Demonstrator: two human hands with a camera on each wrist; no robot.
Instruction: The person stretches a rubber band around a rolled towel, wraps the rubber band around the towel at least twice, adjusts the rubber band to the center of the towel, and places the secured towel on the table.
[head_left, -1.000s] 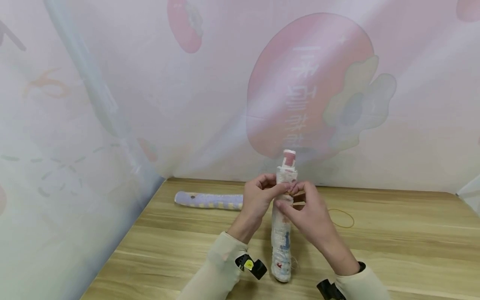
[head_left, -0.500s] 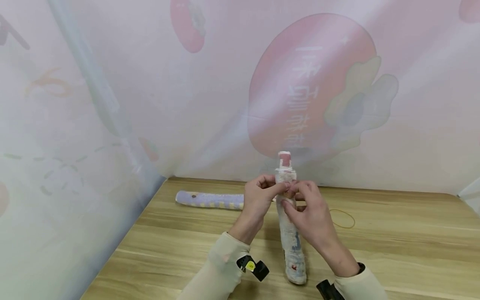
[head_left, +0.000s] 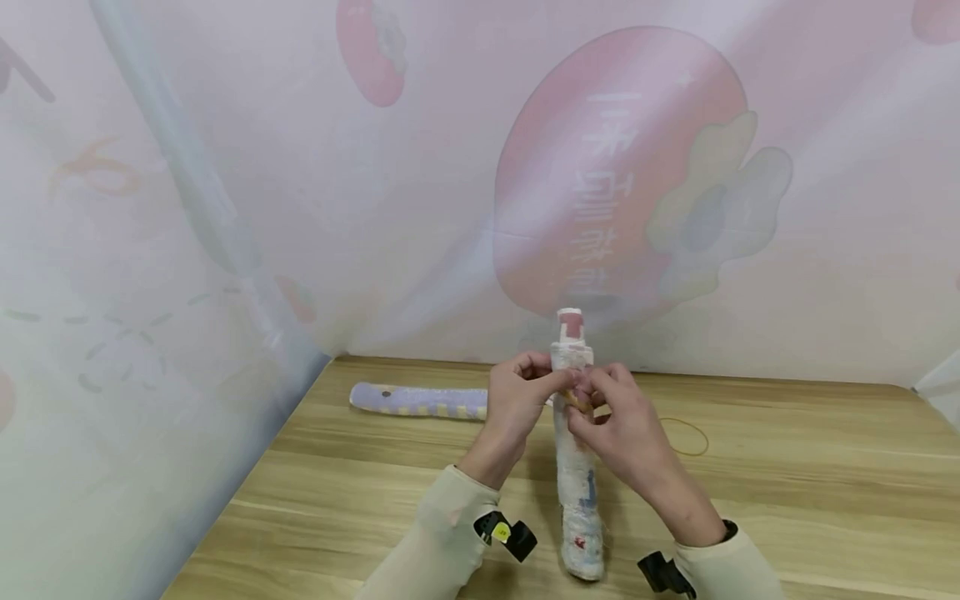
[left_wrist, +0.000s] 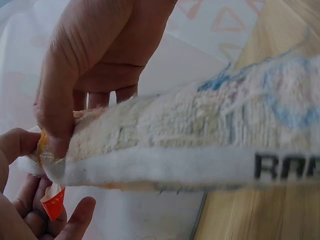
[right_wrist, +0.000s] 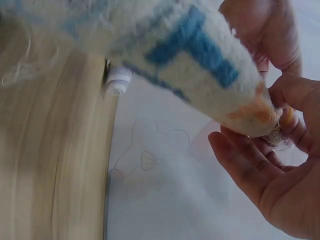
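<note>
Above the counter [head_left: 787, 467], both hands pinch the upper part of a rolled towel [head_left: 576, 467] standing nearly upright: left hand [head_left: 517, 400], right hand [head_left: 622, 421], fingers curled.

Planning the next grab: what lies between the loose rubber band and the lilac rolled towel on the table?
Head view: both hands gripping the upright white rolled towel.

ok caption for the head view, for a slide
Both hands, left hand and right hand, pinch a rolled towel stood upright on a wooden table.
</note>
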